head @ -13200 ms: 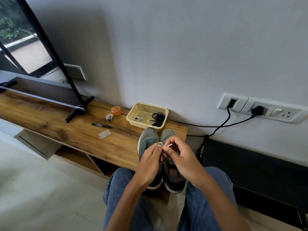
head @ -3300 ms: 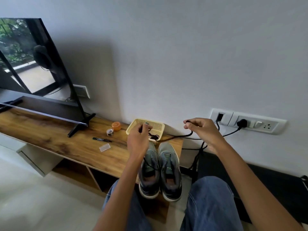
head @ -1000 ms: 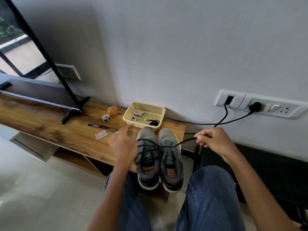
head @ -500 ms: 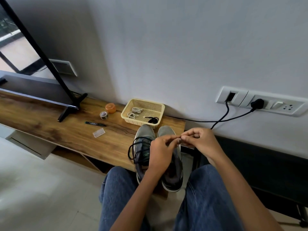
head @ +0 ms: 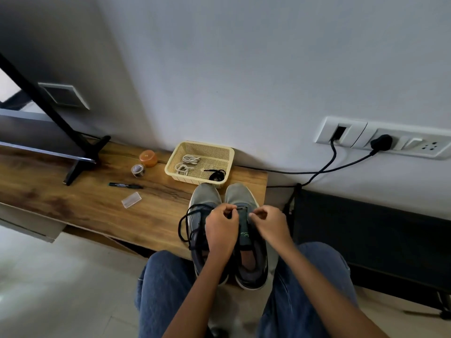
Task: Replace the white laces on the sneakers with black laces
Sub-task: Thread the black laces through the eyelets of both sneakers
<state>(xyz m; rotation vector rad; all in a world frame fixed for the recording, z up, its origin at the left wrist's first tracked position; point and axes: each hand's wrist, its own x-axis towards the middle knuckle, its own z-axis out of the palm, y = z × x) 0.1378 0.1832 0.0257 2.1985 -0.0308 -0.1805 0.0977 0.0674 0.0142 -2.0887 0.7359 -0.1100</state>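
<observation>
- Sitting in front of the wooden bench, I have the two grey sneakers side by side at its right front corner, toes to the wall, heels over the front edge.
- My left hand has its fingers curled and pinches the black lace over the right sneaker, near the lowest eyelets.
- My right hand is just beside it on the same shoe, fingers curled; it seems to pinch the other part of the lace, but I cannot tell this surely.
- The loose part of the lace makes loops over the left sneaker and beside it on the wood.
- The yellow basket stands at the back edge, touching the toes; it holds the white laces and one more black lace.
- To the left of the basket are an orange lid, a small tape roll, a black marker and a clear small box.
</observation>
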